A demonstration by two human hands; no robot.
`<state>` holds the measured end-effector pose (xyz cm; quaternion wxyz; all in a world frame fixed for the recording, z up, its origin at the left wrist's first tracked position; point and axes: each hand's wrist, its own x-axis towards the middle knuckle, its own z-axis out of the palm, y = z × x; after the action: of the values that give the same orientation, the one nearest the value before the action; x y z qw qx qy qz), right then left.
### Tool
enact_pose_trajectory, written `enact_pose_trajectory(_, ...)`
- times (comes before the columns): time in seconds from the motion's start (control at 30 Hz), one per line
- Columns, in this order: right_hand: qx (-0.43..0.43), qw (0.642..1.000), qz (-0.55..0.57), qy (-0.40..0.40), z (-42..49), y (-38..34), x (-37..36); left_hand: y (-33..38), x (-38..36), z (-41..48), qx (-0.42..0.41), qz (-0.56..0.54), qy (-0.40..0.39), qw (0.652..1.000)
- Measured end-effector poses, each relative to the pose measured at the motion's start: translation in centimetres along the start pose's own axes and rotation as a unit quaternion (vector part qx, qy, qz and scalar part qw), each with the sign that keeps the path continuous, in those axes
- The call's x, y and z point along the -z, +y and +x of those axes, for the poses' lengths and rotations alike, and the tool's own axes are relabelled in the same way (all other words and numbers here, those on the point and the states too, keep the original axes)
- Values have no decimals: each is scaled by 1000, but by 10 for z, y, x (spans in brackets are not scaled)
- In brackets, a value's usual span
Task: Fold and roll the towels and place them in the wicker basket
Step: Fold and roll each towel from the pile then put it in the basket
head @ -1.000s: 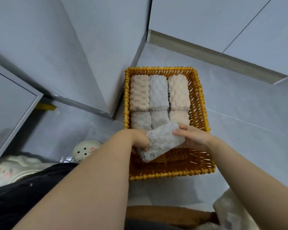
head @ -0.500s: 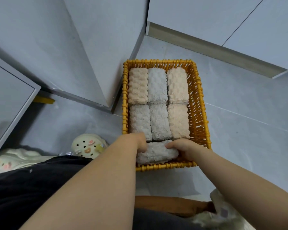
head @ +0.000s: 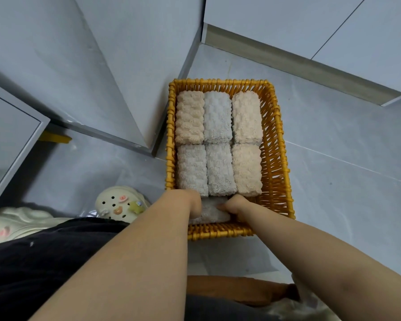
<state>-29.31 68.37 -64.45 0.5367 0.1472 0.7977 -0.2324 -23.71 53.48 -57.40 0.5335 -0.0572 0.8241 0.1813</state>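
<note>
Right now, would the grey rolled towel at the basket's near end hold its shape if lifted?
Likely soft and light: the grey rolled towel looks squeezed between left hand and right hand. Unbound, it may unroll when lifted.

A person's left hand [head: 192, 203] and right hand [head: 234, 207] grip opposite ends of a grey rolled towel [head: 212, 213], which lies crosswise at the near end of a yellow wicker basket [head: 278, 158] on a grey tiled floor [head: 338, 163]. Beyond it, six rolled towels [head: 220, 170], beige and grey, fill the basket in two rows of three. A cream clog [head: 119, 203] with charms sits left of the basket.
</note>
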Motion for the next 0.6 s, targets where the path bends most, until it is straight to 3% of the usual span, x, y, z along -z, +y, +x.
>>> enact_pose_trajectory(0.07,17,993,-115,1,-2,-5,-5,0,0,-1,1,-8,2,1000)
enact_pose_trajectory(0.17,80,942,-323,51,-6,-8,-8,-3,1,-4,2,-13,11,1000)
enact_pose_trajectory(0.33,86,884,-459,17,-31,-12,15,-2,13,-7,-2,-43,91,995)
enact_pose_trajectory(0.43,166,892,-414,71,-51,-22,38,1,23,-7,1,-74,149,986)
enact_pose_trajectory(0.53,236,908,-239,251,-50,-38,52,3,30,-5,3,-87,155,984)
enact_pose_trajectory(0.6,242,913,-166,285,-40,-52,51,3,30,-2,6,-90,160,983)
